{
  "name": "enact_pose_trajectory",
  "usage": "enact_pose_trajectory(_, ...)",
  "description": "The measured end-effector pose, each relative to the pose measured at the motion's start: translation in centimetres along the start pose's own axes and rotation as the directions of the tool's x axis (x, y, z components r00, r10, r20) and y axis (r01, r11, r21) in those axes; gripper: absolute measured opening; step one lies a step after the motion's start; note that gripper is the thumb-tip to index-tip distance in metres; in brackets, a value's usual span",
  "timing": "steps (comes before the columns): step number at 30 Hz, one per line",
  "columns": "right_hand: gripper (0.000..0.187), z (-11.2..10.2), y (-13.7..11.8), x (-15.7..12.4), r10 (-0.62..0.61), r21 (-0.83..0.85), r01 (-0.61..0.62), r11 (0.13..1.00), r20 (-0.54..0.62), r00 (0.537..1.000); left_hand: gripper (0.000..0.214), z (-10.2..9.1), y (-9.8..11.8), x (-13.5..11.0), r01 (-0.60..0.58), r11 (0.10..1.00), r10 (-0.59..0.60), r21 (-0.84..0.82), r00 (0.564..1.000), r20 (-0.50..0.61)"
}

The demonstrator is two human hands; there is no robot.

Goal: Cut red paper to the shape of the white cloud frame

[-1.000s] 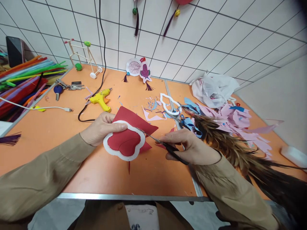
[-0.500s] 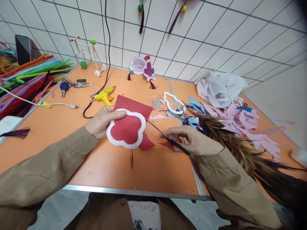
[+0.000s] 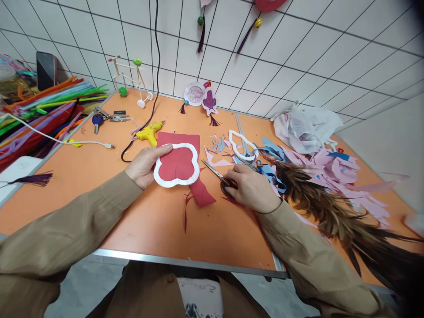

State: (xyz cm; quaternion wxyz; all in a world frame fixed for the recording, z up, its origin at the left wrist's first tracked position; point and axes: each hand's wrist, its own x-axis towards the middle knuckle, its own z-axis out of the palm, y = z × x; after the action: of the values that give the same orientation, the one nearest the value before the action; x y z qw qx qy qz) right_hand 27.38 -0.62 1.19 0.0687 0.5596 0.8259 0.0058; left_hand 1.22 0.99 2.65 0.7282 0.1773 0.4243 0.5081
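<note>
My left hand (image 3: 145, 166) is closed on a white scalloped frame (image 3: 158, 178), thumb on its upper left edge. Red paper (image 3: 180, 138) lies behind the frame, fills its opening and sticks out above it. My right hand (image 3: 252, 187) has its fingers closed around the black handles of a pair of scissors (image 3: 215, 171). Their blades point up and left towards the frame, apart from it. Between the hands lies a cut red scrap (image 3: 202, 194), with a thin red strip (image 3: 186, 214) beside it.
A yellow glue gun (image 3: 149, 133) lies behind my left hand, its cord running up the wall. Another white frame (image 3: 243, 145), paper scraps (image 3: 218, 160) and brown feathers (image 3: 308, 194) lie towards the right. Keys (image 3: 97, 120) and bright pipe cleaners (image 3: 49, 110) are at left.
My right hand has turned palm down and lowered the scissors towards the table. The frame and red paper have tilted flatter. The view has shifted slightly.
</note>
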Motion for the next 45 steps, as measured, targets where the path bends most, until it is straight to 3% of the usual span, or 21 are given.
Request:
enact_pose_trajectory(3, 0.021, -0.2, 0.2, 0.4, 0.041, 0.07, -0.046, 0.997, 0.073, 0.996, 0.014, 0.2, -0.1, -0.3, 0.002, 1.0, -0.002, 0.017, 1.0, 0.005)
enact_pose_trajectory(5, 0.024, -0.4, 0.5, 0.5, 0.029, 0.221, -0.054, 0.974, 0.112, 0.993, 0.015, 0.3, -0.2, -0.4, 0.023, 0.999, -0.024, 0.032, 0.999, 0.027)
enact_pose_trajectory(7, 0.027, -0.7, 0.6, 0.4, -0.012, 0.435, -0.022, 0.9, 0.074, 0.997, 0.015, 0.3, -0.3, -0.6, 0.027, 0.998, -0.03, 0.048, 0.998, 0.058)
enact_pose_trajectory(9, 0.028, -1.0, 0.1, 0.2, -0.054, 0.689, 0.016, 0.725, 0.033, 0.998, 0.012, 0.2, -0.5, -0.6, -0.008, 0.998, 0.001, 0.066, 0.995, 0.096)
enact_pose_trajectory(12, 0.038, -1.3, -1.3, -0.1, -0.069, 0.944, 0.053, 0.326, -0.032, 0.997, 0.01, 0.2, -1.0, -0.8, -0.102, 0.991, 0.084, 0.092, 0.98, 0.18)
enact_pose_trajectory(16, 0.055, -2.0, -3.4, 0.2, 0.034, 0.983, 0.178, -0.031, -0.177, 0.984, 0.02, 0.3, -1.7, -1.3, -0.15, 0.981, 0.114, 0.125, 0.959, 0.261)
enact_pose_trajectory(20, 0.035, -2.8, -4.6, 0.8, -0.051, 0.942, 0.187, -0.28, -0.209, 0.977, 0.02, 0.5, -2.0, -1.8, -0.155, 0.972, 0.096, 0.177, 0.948, 0.303)
enact_pose_trajectory(22, 0.028, -2.9, -5.0, 1.0, -0.047, 0.932, 0.166, -0.322, -0.191, 0.98, 0.02, 0.6, -2.0, -1.9, -0.162, 0.965, 0.09, 0.208, 0.943, 0.319)
enact_pose_trajectory(28, 0.02, -2.2, -5.4, 1.7, 0.064, 0.952, 0.117, -0.282, -0.103, 0.993, 0.021, 0.7, -2.4, -1.9, -0.143, 0.957, 0.062, 0.253, 0.952, 0.301)
enact_pose_trajectory(30, 0.018, -1.7, -5.5, 2.0, 0.092, 0.946, 0.098, -0.309, -0.073, 0.993, 0.021, 0.7, -2.5, -1.9, -0.11, 0.963, 0.034, 0.247, 0.955, 0.294)
enact_pose_trajectory(36, 0.019, -0.6, -5.3, 3.0, 0.037, 0.874, -0.071, -0.481, 0.101, 0.994, 0.035, 0.8, -2.1, -2.2, -0.05, 0.974, -0.024, 0.222, 0.948, 0.318)
enact_pose_trajectory(45, 0.02, 0.2, -5.1, 3.7, 0.017, 0.841, -0.155, -0.518, 0.192, 0.981, 0.027, 0.7, -1.7, -2.2, -0.009, 0.958, -0.073, 0.287, 0.96, 0.272)
